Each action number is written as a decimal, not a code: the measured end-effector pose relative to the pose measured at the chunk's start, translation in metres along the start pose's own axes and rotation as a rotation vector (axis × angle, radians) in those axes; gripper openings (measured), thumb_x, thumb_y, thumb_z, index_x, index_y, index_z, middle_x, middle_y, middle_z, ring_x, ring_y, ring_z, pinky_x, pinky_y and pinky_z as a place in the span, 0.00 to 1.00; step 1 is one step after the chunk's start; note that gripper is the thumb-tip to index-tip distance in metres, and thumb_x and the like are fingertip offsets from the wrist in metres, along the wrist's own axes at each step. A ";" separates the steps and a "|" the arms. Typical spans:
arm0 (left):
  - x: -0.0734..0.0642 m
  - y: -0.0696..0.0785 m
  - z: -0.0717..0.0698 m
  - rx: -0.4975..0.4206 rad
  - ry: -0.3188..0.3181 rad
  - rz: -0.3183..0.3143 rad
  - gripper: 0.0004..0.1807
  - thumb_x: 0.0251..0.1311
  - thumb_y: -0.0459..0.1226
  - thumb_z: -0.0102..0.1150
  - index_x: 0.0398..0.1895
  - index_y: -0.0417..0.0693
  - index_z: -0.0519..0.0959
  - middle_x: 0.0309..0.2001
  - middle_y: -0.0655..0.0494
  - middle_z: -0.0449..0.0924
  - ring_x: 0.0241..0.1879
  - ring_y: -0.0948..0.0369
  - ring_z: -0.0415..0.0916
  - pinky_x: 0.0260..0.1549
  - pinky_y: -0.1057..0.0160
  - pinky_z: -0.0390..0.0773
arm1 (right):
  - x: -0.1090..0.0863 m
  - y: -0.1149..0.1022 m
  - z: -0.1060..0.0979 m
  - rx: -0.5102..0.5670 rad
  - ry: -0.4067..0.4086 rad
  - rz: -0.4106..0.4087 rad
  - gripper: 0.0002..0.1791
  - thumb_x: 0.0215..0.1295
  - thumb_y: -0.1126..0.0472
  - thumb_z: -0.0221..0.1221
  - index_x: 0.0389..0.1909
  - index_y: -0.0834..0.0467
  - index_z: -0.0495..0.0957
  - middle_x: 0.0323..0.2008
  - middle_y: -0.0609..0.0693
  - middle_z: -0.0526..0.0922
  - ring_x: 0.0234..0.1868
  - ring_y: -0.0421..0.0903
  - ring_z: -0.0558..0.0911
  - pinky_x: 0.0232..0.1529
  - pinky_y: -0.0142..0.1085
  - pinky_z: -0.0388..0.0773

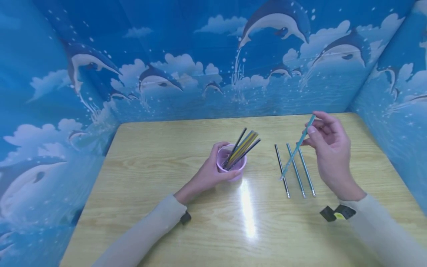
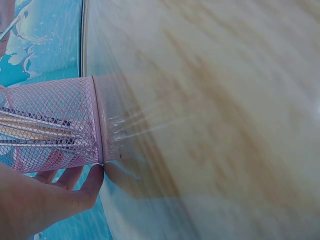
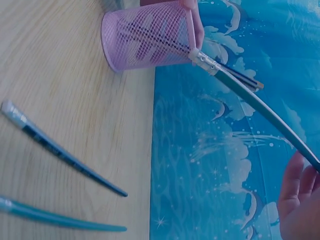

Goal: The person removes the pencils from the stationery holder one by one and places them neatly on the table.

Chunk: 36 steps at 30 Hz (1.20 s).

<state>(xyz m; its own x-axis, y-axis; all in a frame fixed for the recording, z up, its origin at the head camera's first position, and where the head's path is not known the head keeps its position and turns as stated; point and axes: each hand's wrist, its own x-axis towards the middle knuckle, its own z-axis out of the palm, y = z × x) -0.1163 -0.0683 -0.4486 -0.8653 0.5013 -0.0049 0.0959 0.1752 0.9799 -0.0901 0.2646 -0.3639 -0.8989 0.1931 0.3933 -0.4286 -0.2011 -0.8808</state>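
A pink mesh cup (image 3: 114,46) is positioned near the middle of the table (image 1: 153,159), mouth upward, and appears to be supported by the tabletop. The cup is steadied by the left hand (image 1: 209,171), which is wrapped around its side, with the thumb laid along the near side and the fingers around the far side.

A bundle of pencils (image 1: 244,147), dark and yellow among them, is already contained in the cup; the exact count cannot be told. One teal pencil (image 1: 299,142) is pinched near its upper end between the thumb and fingers of the right hand (image 1: 331,154). It is held at a slant above the table, capped end down, well apart from the cup in the head view, and is not yet placed.

Three pencils are left on the table to the right of the cup, side by side and apart: a black pencil (image 1: 282,170), a middle pencil (image 1: 298,175) and an outer pencil (image 1: 307,175). By this count, four pencils are judged to be outside the cup, the held one included.
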 end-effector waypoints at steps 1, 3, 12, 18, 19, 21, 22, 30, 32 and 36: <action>0.000 0.000 0.000 -0.005 0.000 -0.003 0.53 0.61 0.42 0.83 0.82 0.68 0.57 0.71 0.59 0.73 0.69 0.54 0.76 0.68 0.51 0.79 | 0.001 0.000 -0.003 -0.010 0.000 0.012 0.23 0.78 0.74 0.60 0.71 0.68 0.74 0.50 0.61 0.80 0.45 0.47 0.82 0.42 0.33 0.90; 0.000 0.000 0.000 -0.010 0.000 -0.005 0.53 0.61 0.42 0.83 0.82 0.70 0.57 0.71 0.59 0.74 0.69 0.54 0.76 0.68 0.51 0.78 | 0.002 0.000 -0.008 -0.037 -0.004 0.033 0.22 0.79 0.74 0.60 0.71 0.68 0.75 0.50 0.61 0.80 0.45 0.46 0.83 0.42 0.32 0.90; 0.000 -0.001 0.000 -0.011 -0.002 -0.009 0.53 0.61 0.43 0.83 0.82 0.70 0.56 0.72 0.58 0.73 0.70 0.55 0.75 0.69 0.50 0.78 | 0.007 0.003 -0.029 -0.090 -0.025 0.119 0.21 0.78 0.73 0.62 0.69 0.65 0.78 0.49 0.56 0.81 0.44 0.44 0.85 0.36 0.32 0.90; 0.000 -0.002 0.000 0.004 -0.007 0.000 0.54 0.62 0.42 0.82 0.84 0.62 0.54 0.71 0.58 0.73 0.70 0.55 0.75 0.68 0.50 0.78 | 0.010 0.007 -0.042 -0.166 -0.019 0.206 0.22 0.78 0.72 0.63 0.70 0.65 0.78 0.49 0.53 0.80 0.43 0.42 0.85 0.34 0.31 0.89; 0.001 -0.002 0.000 0.006 -0.008 0.003 0.54 0.62 0.42 0.82 0.84 0.62 0.54 0.71 0.58 0.73 0.70 0.55 0.75 0.68 0.50 0.78 | 0.011 0.008 -0.045 -0.189 -0.020 0.220 0.22 0.78 0.72 0.63 0.70 0.65 0.78 0.49 0.53 0.80 0.43 0.41 0.85 0.34 0.31 0.89; 0.001 -0.002 0.000 0.008 -0.007 0.004 0.54 0.62 0.42 0.82 0.84 0.63 0.55 0.71 0.59 0.73 0.70 0.55 0.75 0.69 0.50 0.78 | 0.013 0.010 -0.050 -0.249 -0.027 0.250 0.21 0.78 0.70 0.64 0.69 0.63 0.79 0.49 0.52 0.80 0.43 0.40 0.85 0.33 0.31 0.89; 0.001 -0.002 0.000 0.010 -0.005 0.003 0.54 0.62 0.41 0.82 0.83 0.65 0.55 0.71 0.59 0.73 0.70 0.55 0.75 0.68 0.51 0.78 | 0.014 0.011 -0.053 -0.281 -0.033 0.264 0.21 0.78 0.69 0.64 0.69 0.61 0.80 0.49 0.52 0.80 0.43 0.39 0.85 0.33 0.31 0.89; 0.001 -0.001 0.000 0.012 0.000 0.001 0.54 0.62 0.41 0.82 0.83 0.64 0.55 0.71 0.57 0.74 0.70 0.55 0.75 0.69 0.50 0.77 | 0.020 0.023 -0.080 -0.510 -0.102 0.340 0.19 0.80 0.69 0.62 0.65 0.50 0.83 0.46 0.44 0.83 0.41 0.35 0.86 0.34 0.32 0.89; 0.001 -0.001 0.000 0.014 0.000 0.001 0.54 0.62 0.41 0.82 0.83 0.64 0.55 0.71 0.58 0.74 0.70 0.55 0.76 0.69 0.50 0.77 | 0.022 0.025 -0.085 -0.572 -0.129 0.360 0.19 0.80 0.68 0.61 0.65 0.50 0.82 0.45 0.42 0.83 0.40 0.34 0.85 0.34 0.32 0.89; 0.001 -0.002 0.001 0.013 -0.002 0.002 0.54 0.62 0.41 0.82 0.84 0.62 0.55 0.71 0.57 0.74 0.70 0.54 0.75 0.70 0.50 0.77 | 0.027 0.032 -0.094 -0.709 -0.192 0.401 0.21 0.82 0.64 0.60 0.71 0.61 0.77 0.45 0.42 0.83 0.39 0.33 0.84 0.33 0.32 0.89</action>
<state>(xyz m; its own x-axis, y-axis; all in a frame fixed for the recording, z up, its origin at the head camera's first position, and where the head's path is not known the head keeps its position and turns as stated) -0.1172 -0.0677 -0.4508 -0.8639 0.5037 -0.0031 0.1044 0.1850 0.9772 -0.1195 0.3537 -0.4066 -0.9984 0.0559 -0.0038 0.0284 0.4447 -0.8952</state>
